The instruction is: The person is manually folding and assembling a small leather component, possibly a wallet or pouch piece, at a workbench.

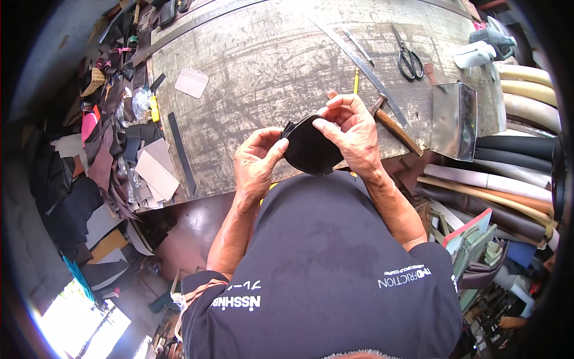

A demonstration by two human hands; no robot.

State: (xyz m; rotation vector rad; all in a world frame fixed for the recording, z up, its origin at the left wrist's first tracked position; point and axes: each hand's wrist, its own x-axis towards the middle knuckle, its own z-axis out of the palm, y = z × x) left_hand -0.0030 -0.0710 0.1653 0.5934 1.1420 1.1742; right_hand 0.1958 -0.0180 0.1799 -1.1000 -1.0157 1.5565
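- Left hand (256, 160): grasps the left corner of the black piece (312, 148) between thumb and fingers.
- Right hand (354, 133): pinches the upper right rim of the same piece, thumb on the side facing the wearer.
- Black piece: held above the table's near edge, about midway along it; layers show at its left corner.
- Hammer (399, 130): lies just beside the right hand, handle pointing to the near right corner of the table (251, 72).
- Metal box (453, 116): stands at the near right corner.
- Scissors (410, 63): lie toward the right edge, blades toward the far edge.
- Black strip (181, 152): lies near the left edge, one end close to the near edge.
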